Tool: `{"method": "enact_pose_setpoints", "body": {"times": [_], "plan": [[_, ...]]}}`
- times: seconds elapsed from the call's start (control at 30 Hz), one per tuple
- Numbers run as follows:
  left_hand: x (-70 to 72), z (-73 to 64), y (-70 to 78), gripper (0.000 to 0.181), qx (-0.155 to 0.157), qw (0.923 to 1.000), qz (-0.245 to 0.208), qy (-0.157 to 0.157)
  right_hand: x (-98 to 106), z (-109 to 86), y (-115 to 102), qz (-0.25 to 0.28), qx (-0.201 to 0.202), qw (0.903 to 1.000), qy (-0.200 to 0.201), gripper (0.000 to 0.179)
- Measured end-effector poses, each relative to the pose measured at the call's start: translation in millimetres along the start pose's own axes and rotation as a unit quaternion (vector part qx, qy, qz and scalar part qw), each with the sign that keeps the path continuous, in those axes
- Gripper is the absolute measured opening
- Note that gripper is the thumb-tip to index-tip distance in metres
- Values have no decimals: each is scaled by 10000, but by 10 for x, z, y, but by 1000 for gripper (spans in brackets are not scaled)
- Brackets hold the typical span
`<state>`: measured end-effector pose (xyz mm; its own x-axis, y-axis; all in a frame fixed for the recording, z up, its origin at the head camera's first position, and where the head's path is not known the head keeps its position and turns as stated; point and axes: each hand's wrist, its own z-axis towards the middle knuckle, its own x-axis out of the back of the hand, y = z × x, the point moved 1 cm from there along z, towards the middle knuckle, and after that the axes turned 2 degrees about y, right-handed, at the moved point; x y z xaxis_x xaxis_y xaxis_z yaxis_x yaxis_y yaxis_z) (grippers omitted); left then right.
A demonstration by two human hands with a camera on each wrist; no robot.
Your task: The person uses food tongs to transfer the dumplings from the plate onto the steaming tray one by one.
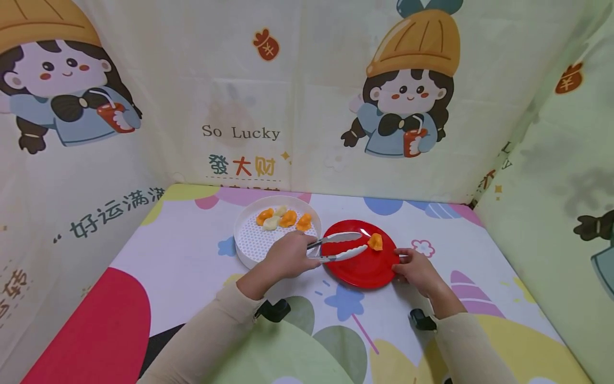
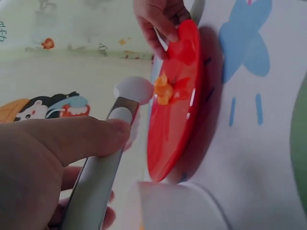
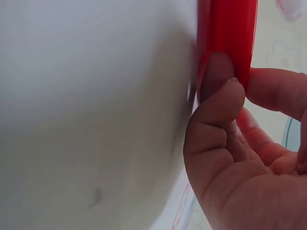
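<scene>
My left hand (image 1: 290, 255) holds white-tipped tongs (image 1: 342, 255), the thumb lying along one arm in the left wrist view. The tongs' arms are spread and their tips hover over the red plate (image 1: 355, 274). Just right of the tips, an orange dumpling-shaped piece (image 1: 375, 242) sits on the plate. My right hand (image 1: 418, 271) pinches the plate's right rim; in the right wrist view the fingers (image 3: 216, 120) are at that red edge. Left of the plate stands a round white tray (image 1: 249, 248) with a patterned bottom, holding several orange pieces (image 1: 288, 218) and pale pieces (image 1: 271, 223).
A colourfully printed cloth (image 1: 192, 266) covers the table. Printed cloth walls (image 1: 316, 106) enclose it at the back and sides. The tray's right rim lies close beside the plate's left edge, partly behind my left hand.
</scene>
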<state>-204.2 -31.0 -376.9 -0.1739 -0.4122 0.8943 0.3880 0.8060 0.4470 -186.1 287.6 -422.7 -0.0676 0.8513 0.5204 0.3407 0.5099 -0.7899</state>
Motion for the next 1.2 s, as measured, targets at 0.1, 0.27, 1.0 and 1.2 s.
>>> {"method": "enact_pose_setpoints", "body": {"times": [0.1,0.27,1.0,1.2], "plan": [[-97,65,49,54,-86,10000,48,1,2,0,3,9,-20,10000,8,62],[-202,154,129,56,-17,9996,268,9,-3,-2,0,-10,-21,10000,24,62],[-298,459,269,53,342,9991,225,-111,-14,30,38,-64,48,10000,52,60],[-298,516,298,50,237,9994,97,-215,-28,32,38,-14,25,10000,76,60]]}}
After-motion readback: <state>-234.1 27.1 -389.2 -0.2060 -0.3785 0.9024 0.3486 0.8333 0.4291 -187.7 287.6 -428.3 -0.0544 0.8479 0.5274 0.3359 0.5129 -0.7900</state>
